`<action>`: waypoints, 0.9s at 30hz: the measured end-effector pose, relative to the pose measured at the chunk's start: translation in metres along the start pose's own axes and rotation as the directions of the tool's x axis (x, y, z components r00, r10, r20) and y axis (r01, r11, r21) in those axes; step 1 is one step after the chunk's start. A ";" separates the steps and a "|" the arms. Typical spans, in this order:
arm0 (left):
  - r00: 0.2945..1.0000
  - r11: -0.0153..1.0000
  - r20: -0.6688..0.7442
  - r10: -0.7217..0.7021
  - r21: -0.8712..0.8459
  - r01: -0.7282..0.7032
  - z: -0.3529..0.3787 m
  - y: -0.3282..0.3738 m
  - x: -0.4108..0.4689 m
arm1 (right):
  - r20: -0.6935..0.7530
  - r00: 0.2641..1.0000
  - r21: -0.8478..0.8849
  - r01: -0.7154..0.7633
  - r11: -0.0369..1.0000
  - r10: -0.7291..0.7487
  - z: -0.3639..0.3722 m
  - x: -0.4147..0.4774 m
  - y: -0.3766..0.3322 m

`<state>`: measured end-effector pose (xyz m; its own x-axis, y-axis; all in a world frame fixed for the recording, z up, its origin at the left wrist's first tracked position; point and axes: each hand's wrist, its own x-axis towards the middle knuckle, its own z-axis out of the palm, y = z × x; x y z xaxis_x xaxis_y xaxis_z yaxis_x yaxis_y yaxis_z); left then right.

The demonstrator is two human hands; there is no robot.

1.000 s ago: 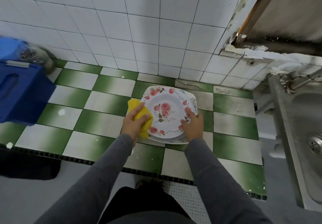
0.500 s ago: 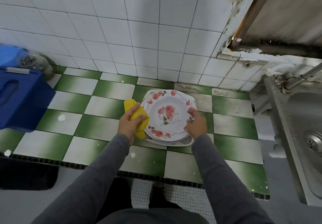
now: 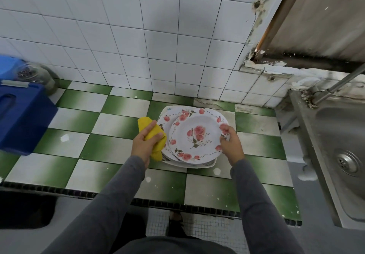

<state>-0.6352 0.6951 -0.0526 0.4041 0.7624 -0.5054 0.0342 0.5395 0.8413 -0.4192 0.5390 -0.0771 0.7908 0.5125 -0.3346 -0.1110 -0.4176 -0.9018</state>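
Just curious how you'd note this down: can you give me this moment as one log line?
left hand: grips yellow cloth | right hand: pinches top floral plate rim | plate stack: on tiled counter

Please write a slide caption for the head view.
Right hand grips top floral plate; left hand holds yellow cloth.

The checkered counter lies bare between the blue crate at the far left and the stack of plates. This wide lane is open from the front edge back to the tiled wall, which closes the rear just behind the stack. The left hand with its yellow cloth fills the stack's left side and the right hand pinches the top plate at its right rim. Beyond is a strip of open counter, barred by the steel sink and slanting tap pipe, and what looks like a blurred glass jar blocks the corner behind the crate.
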 end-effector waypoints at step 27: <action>0.999 0.999 0.010 0.045 -0.009 -0.044 0.008 0.009 -0.006 | -0.052 0.977 0.179 0.212 0.961 -0.206 0.013 -0.031 -0.026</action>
<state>-0.6301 0.6923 -0.0407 0.4147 0.7820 -0.4654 0.0082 0.5082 0.8612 -0.4491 0.5438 -0.0465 0.8267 0.5480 -0.1275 -0.0470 -0.1586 -0.9862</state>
